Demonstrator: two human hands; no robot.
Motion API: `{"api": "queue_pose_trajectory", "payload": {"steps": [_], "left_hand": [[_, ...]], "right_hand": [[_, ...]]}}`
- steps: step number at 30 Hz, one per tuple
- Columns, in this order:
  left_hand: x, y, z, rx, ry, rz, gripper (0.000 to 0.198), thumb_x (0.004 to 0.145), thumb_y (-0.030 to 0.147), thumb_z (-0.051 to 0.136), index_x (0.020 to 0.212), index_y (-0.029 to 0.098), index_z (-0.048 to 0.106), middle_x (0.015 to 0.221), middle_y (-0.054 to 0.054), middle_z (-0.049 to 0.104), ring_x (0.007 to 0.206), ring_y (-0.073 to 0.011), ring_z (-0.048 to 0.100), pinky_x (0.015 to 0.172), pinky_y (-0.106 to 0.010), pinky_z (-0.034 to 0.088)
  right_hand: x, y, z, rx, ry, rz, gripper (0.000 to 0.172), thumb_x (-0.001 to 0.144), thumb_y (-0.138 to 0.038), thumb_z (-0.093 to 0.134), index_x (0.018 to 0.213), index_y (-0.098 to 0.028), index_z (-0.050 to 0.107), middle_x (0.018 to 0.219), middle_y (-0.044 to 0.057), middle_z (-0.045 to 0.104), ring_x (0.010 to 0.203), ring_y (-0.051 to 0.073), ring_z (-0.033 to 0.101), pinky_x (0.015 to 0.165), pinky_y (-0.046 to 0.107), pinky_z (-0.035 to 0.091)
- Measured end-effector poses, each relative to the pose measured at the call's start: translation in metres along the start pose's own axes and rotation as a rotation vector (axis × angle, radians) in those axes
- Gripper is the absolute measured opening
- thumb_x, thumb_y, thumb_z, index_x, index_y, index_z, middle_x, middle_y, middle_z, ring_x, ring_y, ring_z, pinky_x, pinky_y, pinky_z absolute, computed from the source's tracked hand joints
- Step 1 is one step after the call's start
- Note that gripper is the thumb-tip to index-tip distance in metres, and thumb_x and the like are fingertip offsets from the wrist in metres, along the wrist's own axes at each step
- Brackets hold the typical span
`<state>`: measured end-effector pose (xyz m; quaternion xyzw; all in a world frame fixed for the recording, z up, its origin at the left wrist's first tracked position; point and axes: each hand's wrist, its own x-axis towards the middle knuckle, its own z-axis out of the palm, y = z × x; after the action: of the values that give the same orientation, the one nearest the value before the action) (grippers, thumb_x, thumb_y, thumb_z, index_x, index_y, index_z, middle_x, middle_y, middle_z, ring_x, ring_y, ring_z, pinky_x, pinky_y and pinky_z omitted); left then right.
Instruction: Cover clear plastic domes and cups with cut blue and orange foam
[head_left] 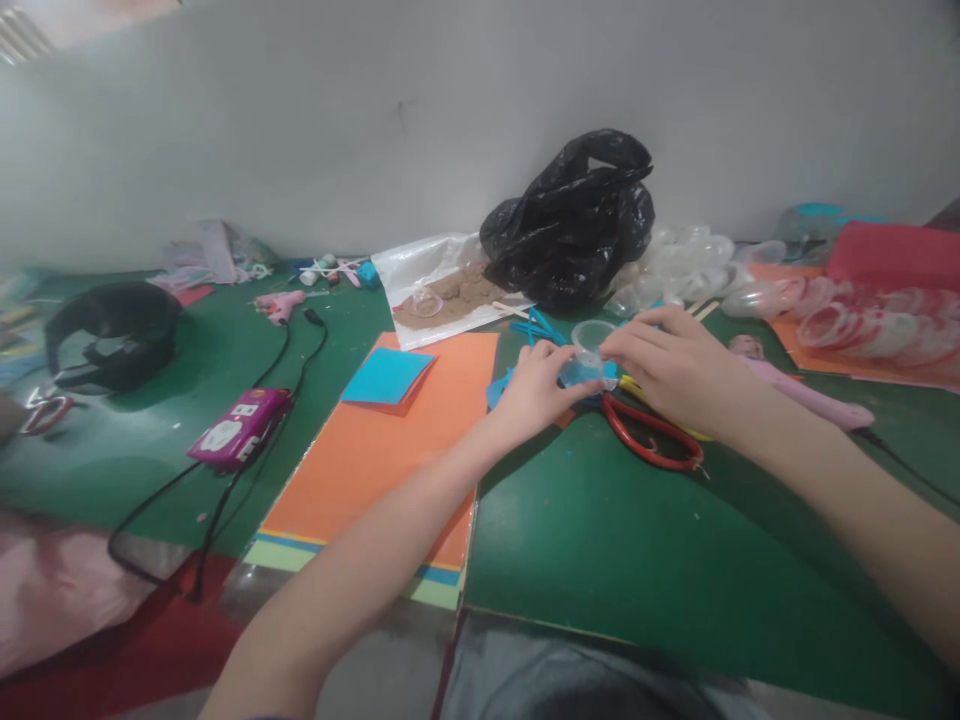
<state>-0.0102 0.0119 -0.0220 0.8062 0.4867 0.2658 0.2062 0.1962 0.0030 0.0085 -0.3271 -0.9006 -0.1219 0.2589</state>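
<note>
Both my hands meet over the green table (pixel 600 540) around a small clear plastic cup (pixel 590 350). My left hand (pixel 536 390) pinches the cup's lower left side, fingers closed on it. From the right, my right hand (pixel 675 365) curls over the cup with its fingertips on the rim. Under the cup lies a piece of blue paper (pixel 499 385). Red-handled scissors (pixel 649 440) rest just below my right hand.
A stack of orange sheets (pixel 390 450) with a blue square (pixel 386 377) lies left of my hands. A black plastic bag (pixel 574 225), a bag of sand (pixel 450 290), clear cups (pixel 690 260), pink glue guns (pixel 810 395), (pixel 281 303) and a power strip (pixel 238 428) with cables surround them.
</note>
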Motion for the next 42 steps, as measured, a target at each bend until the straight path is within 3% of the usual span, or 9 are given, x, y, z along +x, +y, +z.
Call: {"api": "queue_pose_trajectory", "payload": {"steps": [18,25,30,33,37,42], "left_hand": [[0.0,-0.005,0.003,-0.015,0.001,0.013,0.041,0.092,0.046,0.069,0.126,0.024,0.066,0.118,-0.007,0.062,0.118,-0.0254,0.052,0.108,-0.041,0.041],[0.002,-0.007,0.003,-0.002,0.024,0.068,0.039,0.092,0.044,0.07,0.124,0.021,0.066,0.111,-0.007,0.062,0.115,-0.0256,0.054,0.106,-0.044,0.043],[0.002,-0.012,0.007,-0.012,0.113,0.116,0.041,0.092,0.045,0.07,0.125,0.021,0.062,0.119,-0.009,0.058,0.118,-0.0268,0.053,0.107,-0.046,0.044],[0.002,-0.014,0.008,-0.014,0.182,0.177,0.044,0.092,0.045,0.07,0.127,0.021,0.059,0.121,-0.01,0.055,0.117,-0.0263,0.052,0.106,-0.045,0.045],[0.001,-0.012,0.004,0.009,0.237,0.251,0.046,0.094,0.045,0.067,0.131,0.022,0.057,0.122,-0.01,0.052,0.115,-0.0256,0.051,0.105,-0.045,0.046],[0.0,-0.012,0.001,0.032,0.262,0.314,0.043,0.097,0.042,0.063,0.133,0.019,0.057,0.121,-0.011,0.051,0.113,-0.0253,0.05,0.105,-0.046,0.047]], "right_hand": [[0.0,0.0,-0.002,-0.041,-0.001,-0.065,0.028,0.096,-0.004,0.048,0.105,-0.019,0.07,0.104,0.008,0.077,0.104,0.029,0.06,0.095,0.046,0.05],[0.002,-0.006,-0.01,-0.03,0.066,-0.096,0.02,0.101,-0.023,0.054,0.112,-0.017,0.069,0.11,0.014,0.074,0.106,0.031,0.062,0.092,0.049,0.053],[0.002,-0.013,-0.016,0.0,0.108,0.033,0.047,0.099,-0.037,0.06,0.142,-0.02,0.051,0.136,0.018,0.061,0.124,0.037,0.058,0.103,0.056,0.05],[0.002,-0.014,-0.018,-0.015,0.115,0.087,0.06,0.098,-0.04,0.062,0.151,-0.02,0.042,0.141,0.021,0.058,0.129,0.039,0.057,0.105,0.058,0.05],[0.003,-0.014,-0.017,-0.084,0.127,0.108,0.06,0.099,-0.043,0.059,0.151,-0.019,0.041,0.126,0.02,0.067,0.112,0.039,0.067,0.092,0.055,0.056],[0.004,-0.017,-0.016,-0.222,0.183,0.08,0.049,0.1,-0.044,0.057,0.14,-0.016,0.052,0.105,0.016,0.073,0.094,0.035,0.071,0.079,0.048,0.056]]}}
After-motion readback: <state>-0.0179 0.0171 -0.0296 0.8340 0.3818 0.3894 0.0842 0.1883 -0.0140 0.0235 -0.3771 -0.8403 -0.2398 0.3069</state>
